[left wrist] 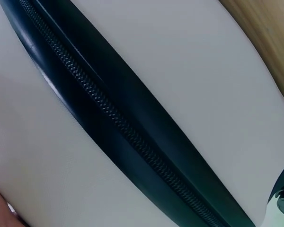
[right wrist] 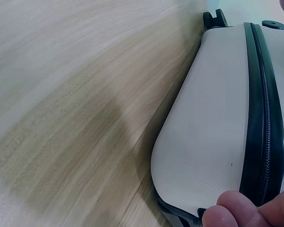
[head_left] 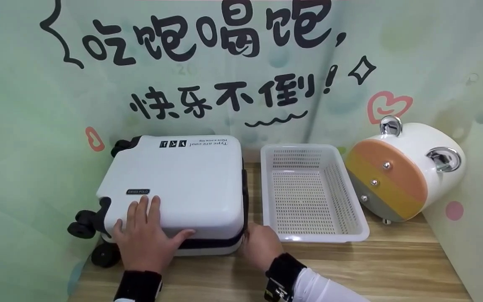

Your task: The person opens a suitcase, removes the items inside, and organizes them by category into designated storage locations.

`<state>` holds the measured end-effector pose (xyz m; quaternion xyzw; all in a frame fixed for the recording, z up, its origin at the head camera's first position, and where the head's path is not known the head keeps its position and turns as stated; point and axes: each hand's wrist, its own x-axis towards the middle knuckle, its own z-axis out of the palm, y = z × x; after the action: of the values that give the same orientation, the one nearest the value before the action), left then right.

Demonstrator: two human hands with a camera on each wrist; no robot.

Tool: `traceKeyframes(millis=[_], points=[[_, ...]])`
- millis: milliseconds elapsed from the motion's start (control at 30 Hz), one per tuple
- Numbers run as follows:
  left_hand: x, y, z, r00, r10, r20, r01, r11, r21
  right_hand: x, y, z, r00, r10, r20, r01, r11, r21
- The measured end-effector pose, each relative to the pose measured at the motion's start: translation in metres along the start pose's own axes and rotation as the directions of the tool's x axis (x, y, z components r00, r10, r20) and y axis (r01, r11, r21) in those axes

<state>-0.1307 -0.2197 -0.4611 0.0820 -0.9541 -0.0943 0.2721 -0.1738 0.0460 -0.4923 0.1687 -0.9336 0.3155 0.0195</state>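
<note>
A white hard-shell suitcase (head_left: 183, 180) lies flat on the wooden table, its black wheels (head_left: 83, 224) to the left. The left hand (head_left: 145, 241) rests on the near part of its top with fingers spread and straight. At the near right corner, the right hand (head_left: 262, 247) has its fingers curled at the dark zipper band. In the right wrist view, its thumb and fingers (right wrist: 239, 210) pinch at the zipper pull, which they cover. The zipper (left wrist: 118, 118) runs along the near side, its teeth together in the left wrist view.
To the suitcase's right stands a white perforated plastic basket (head_left: 300, 239). Beyond it, a white drum-shaped object (head_left: 401, 176) with a striped orange, yellow and grey face and chrome fittings lies by the right wall. Behind everything hangs a printed green backdrop (head_left: 224, 71).
</note>
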Motion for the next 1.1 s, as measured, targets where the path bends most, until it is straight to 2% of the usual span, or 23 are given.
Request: traceKeyframes(millis=[267,667,1100], points=[[-0.0010,0.0002,0.0007,1.000,-0.003,-0.009,0.003,1.000,-0.004,-0.0021,-0.0004,-0.0002,1.000,-0.020,-0.023,0.019,1.000,-0.009],[-0.0038,0.0030,0.0004,1.000,-0.015,-0.003,0.015,1.000,0.004,-0.0046,-0.0022,0.0012,1.000,0.000,-0.004,0.000,1.000,0.004],[-0.0066,0.0048,0.0068,0.997,0.003,-0.074,-0.002,1.000,0.015,-0.0045,-0.0023,0.0008,1.000,-0.015,-0.024,0.014,1.000,-0.022]])
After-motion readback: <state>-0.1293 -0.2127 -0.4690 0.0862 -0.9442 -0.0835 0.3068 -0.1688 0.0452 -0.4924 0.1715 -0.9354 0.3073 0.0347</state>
